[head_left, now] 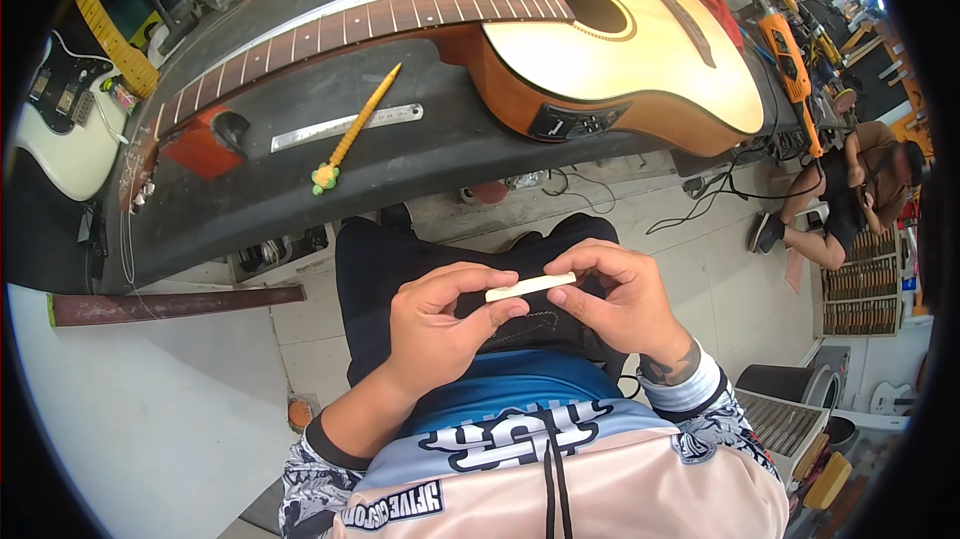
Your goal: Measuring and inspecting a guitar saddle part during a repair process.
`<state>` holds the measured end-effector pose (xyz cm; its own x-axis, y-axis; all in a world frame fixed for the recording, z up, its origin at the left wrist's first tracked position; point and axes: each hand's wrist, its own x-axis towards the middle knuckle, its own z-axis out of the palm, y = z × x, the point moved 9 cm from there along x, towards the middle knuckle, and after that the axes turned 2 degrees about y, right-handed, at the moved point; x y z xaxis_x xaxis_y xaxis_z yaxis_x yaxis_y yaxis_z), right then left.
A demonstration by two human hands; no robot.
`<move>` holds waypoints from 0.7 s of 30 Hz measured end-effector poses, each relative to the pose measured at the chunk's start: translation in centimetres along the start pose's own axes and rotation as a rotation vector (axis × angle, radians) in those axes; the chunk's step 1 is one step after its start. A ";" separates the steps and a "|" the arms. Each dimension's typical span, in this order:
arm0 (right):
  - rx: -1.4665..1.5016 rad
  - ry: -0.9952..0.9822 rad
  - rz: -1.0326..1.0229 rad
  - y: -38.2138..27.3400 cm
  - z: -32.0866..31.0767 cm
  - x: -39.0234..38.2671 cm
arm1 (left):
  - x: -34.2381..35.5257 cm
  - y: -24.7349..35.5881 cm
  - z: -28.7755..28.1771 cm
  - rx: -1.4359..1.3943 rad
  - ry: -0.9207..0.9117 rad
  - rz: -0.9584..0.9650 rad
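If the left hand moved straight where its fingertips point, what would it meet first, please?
Probably the right hand, at the far end of the thin cream strip that the left hand pinches, though exact depth is unclear.

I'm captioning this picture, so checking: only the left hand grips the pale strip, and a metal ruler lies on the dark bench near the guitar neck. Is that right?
Not quite: the left hand isn't alone. The right hand grips the pale strip too, as the head view shows. The metal ruler does lie on the dark bench near the guitar neck.
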<state>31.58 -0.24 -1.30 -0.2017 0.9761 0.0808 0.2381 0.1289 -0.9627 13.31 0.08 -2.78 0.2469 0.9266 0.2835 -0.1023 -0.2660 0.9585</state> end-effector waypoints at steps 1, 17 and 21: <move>-0.019 0.011 -0.009 -0.1 -0.1 0.0 | 0.0 0.0 0.1 0.001 0.003 -0.001; -0.041 0.047 -0.152 -2.4 0.2 0.3 | 0.5 0.5 -0.5 -0.030 0.083 0.010; -0.084 0.061 -0.191 -3.0 0.4 0.5 | 0.7 1.1 -0.9 -0.105 0.118 -0.016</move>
<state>30.42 -0.18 1.52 -0.1933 0.9410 0.2778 0.2802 0.3243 -0.9035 12.53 0.65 -1.53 0.1349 0.9569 0.2573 -0.2006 -0.2279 0.9528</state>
